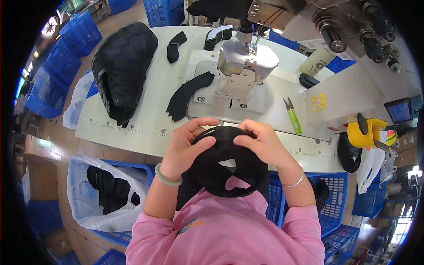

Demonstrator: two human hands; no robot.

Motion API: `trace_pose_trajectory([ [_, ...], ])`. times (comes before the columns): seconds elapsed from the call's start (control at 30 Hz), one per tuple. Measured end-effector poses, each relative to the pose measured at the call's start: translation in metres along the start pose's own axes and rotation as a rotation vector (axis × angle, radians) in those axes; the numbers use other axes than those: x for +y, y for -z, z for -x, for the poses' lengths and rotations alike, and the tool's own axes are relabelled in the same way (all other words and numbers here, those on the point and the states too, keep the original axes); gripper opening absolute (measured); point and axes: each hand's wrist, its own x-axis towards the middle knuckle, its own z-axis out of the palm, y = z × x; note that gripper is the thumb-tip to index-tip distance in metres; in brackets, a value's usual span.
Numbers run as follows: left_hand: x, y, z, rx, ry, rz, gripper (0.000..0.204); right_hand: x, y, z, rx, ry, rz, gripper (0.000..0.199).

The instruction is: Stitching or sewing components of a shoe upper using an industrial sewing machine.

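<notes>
Both my hands hold a black curved fabric shoe piece [225, 170] just in front of the table edge, over my lap. My left hand [187, 143] grips its left upper rim with thumb on top. My right hand [260, 143] pinches the right upper rim. The piece loops round with a triangular gap in its middle. Beyond it stands a grey post-bed sewing machine [243, 66] on the white table [145, 128].
A big stack of black pieces [121, 70] lies at the table's left, smaller black pieces [187, 95] near the machine. Green-handled thread snips [293, 117] lie to the right. A blue crate lined with a clear bag [106, 194] sits at my left, more blue crates [335, 198] at my right.
</notes>
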Motion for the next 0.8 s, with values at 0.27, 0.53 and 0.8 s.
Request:
trace_pose_trajectory([
  [0.27, -0.007, -0.014, -0.001, -0.029, 0.039, 0.387, 0.02, 0.036, -0.025, 0.017, -0.01, 0.029, -0.641, 0.016],
  [0.53, -0.003, -0.018, -0.006, -0.086, 0.094, 0.173, 0.03, 0.049, -0.028, 0.027, 0.099, -0.01, -0.621, 0.019],
  [0.8, -0.006, -0.012, -0.017, -0.105, 0.116, 0.159, 0.033, 0.047, -0.025, 0.035, 0.171, 0.04, -0.417, 0.019],
])
